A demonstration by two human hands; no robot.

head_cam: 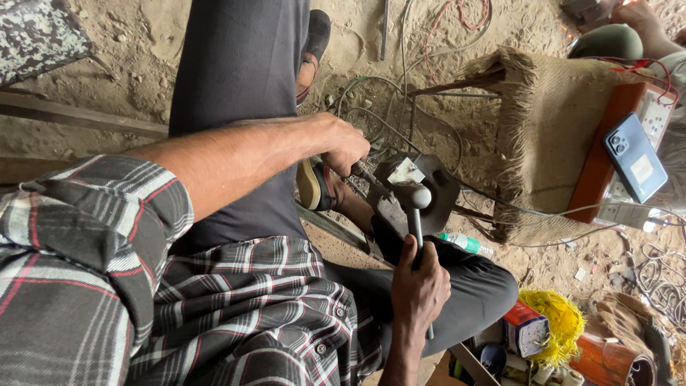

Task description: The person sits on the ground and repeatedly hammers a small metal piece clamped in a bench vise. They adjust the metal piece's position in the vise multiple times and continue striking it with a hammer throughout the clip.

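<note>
Item: dark metal block, propped on the sandy floor against the seated person's foot.
Left hand: clenched round a thin punch-like tool, tip set on the block.
Right hand: gripped on the handle of a hammer, head resting at the block (mid-stroke or paused, cannot tell).
Progress, judged: striking work under way; the block shows no finished result.

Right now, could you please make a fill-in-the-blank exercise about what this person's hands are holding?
1. The right hand grips a metal ____ by its handle.
2. The left hand holds a thin rod against the dark ____ block.
3. The blue smartphone lies on an orange-brown ____.
Missing words: hammer; metal; box
</note>
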